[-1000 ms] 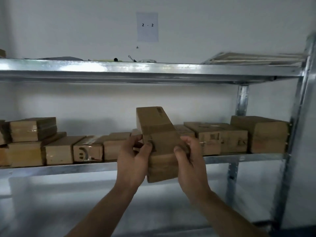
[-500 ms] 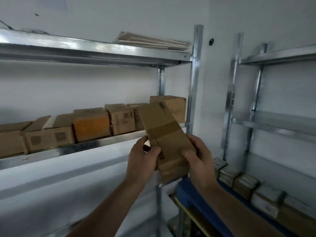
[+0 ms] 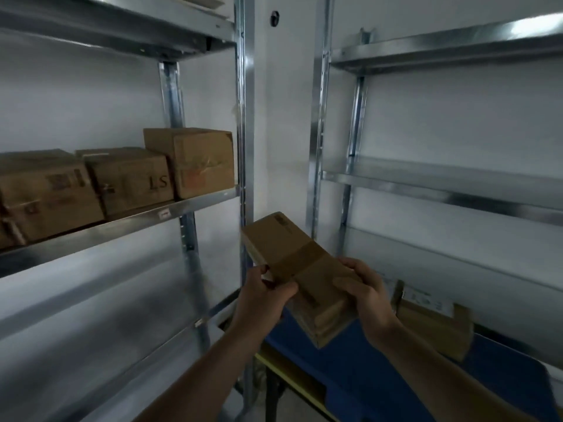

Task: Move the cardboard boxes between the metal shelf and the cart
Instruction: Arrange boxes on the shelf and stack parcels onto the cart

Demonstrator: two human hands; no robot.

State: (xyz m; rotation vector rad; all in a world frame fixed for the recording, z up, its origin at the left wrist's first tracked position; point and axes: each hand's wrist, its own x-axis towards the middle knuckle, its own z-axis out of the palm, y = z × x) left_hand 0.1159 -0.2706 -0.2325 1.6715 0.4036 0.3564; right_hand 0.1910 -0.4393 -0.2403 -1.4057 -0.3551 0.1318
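Both my hands hold a long brown cardboard box [image 3: 292, 263] in front of me, tilted away and up. My left hand [image 3: 262, 300] grips its left edge and my right hand [image 3: 365, 293] grips its right side near the close end. The box hangs above the near corner of the blue cart [image 3: 380, 376] at the lower right. Several more cardboard boxes [image 3: 128, 178] stand in a row on the middle level of the metal shelf [image 3: 170, 211] at the left. Another flat box [image 3: 435, 327] lies on the cart behind my right hand.
A second metal shelf [image 3: 441, 184] stands at the right behind the cart, its levels showing nothing on them. Upright steel posts [image 3: 246, 117] rise between the two shelves. A white wall lies behind.
My view has swung right from the shelf row toward the cart. The box came off the shelf area with both hands and now hangs lower, over the cart's blue top.
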